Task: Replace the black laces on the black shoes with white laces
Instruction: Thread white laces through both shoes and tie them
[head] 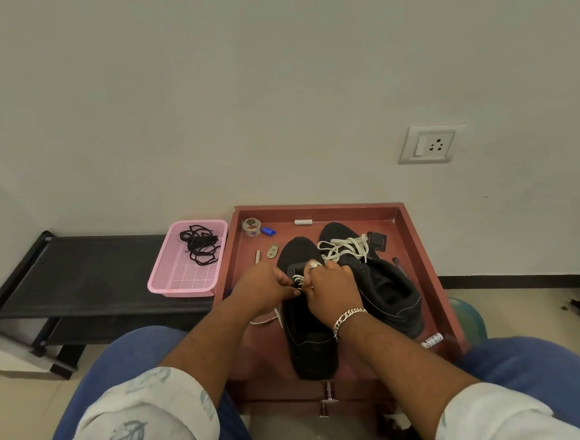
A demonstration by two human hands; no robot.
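1. A pink basket (186, 274) sits on a black bench (89, 274). Black laces (199, 244) lie in a heap in it, at the far end.
2. At 3 o'clock from the basket is a red tray (426, 260). Two black shoes are in it.
3. The near shoe (310, 345) points to 12 o'clock. The far shoe (393, 295) lies at 2 o'clock from it and has a white lace (345, 246) in loose loops on top.
4. The left hand (259, 288) pinches another white lace (298, 281) at the near shoe. The right hand (331, 291) is curled on the same lace and shoe, right beside the left hand. It wears a ring (314, 264) and a chain (347, 318).
5. A lace end (268, 318) hangs out at 9 o'clock of the near shoe.
6. Small things lie at the far end of the tray: a tape roll (251, 226), a blue cap (268, 231) and a white stick (303, 222).
7. The tray is the top of a red stand with a metal handle (328, 399).
8. The wall (223, 77) is plain, with a socket (430, 145) at 1 o'clock. The floor (516, 301) is pale tile.
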